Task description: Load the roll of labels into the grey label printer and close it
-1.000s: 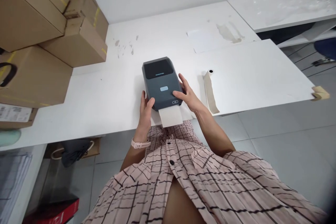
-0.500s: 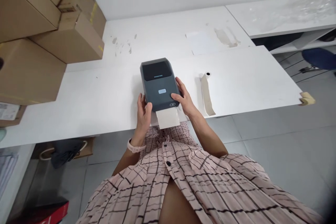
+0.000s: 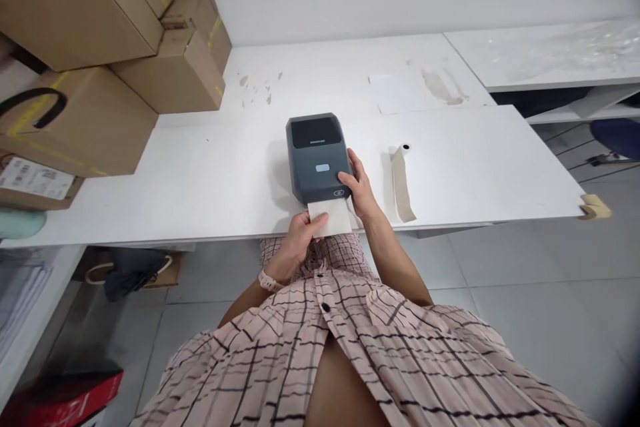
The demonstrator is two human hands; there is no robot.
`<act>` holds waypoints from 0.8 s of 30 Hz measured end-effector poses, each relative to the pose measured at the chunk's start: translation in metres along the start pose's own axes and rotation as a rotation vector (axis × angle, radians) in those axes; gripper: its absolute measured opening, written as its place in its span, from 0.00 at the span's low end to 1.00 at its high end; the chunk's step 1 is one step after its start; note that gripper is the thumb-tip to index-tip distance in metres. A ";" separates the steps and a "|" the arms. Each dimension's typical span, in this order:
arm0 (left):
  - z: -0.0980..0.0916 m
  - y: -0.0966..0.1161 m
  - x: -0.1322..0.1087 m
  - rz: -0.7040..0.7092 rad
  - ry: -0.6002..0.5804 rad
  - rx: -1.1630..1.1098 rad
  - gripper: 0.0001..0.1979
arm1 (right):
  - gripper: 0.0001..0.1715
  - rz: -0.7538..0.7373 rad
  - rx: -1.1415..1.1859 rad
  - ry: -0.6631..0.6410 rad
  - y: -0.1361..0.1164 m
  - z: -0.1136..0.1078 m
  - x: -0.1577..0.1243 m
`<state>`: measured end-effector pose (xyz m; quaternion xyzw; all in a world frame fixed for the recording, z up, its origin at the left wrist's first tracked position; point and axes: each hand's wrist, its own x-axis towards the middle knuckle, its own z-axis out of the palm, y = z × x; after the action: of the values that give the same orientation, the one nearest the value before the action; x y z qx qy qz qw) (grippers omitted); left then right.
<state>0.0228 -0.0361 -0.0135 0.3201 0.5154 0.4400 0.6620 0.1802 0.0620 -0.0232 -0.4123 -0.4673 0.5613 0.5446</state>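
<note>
Near the front edge of the white table (image 3: 225,193), I watch the dark grey printer (image 3: 320,180), which appears to rest on the tabletop, its near end turned toward the person, presumably so that the paper strip (image 3: 337,220) comes out within easy reach. On my feed the left hand (image 3: 301,233) has that strip pinched at its left side, thumb on top and the other fingers curled underneath, a grip that I judge suits something thin and limp. The right hand (image 3: 361,188) grasps the printer's near right corner, thumb over the top and fingers along the side, probably to steady the body against any tug. To the right, well clear of both hands, I see a small paper roll (image 3: 404,149) with its tail unrolled toward the table's edge. Cardboard boxes (image 3: 187,73) stand stacked at the left.
</note>
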 end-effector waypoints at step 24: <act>-0.011 0.033 0.020 0.529 0.284 0.240 0.35 | 0.24 -0.580 -1.025 -0.153 -0.052 0.042 -0.047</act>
<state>0.0051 -0.0044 0.0047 0.4541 0.5498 0.5731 0.4039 0.1543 0.0109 0.0351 -0.4366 -0.8101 0.1206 0.3722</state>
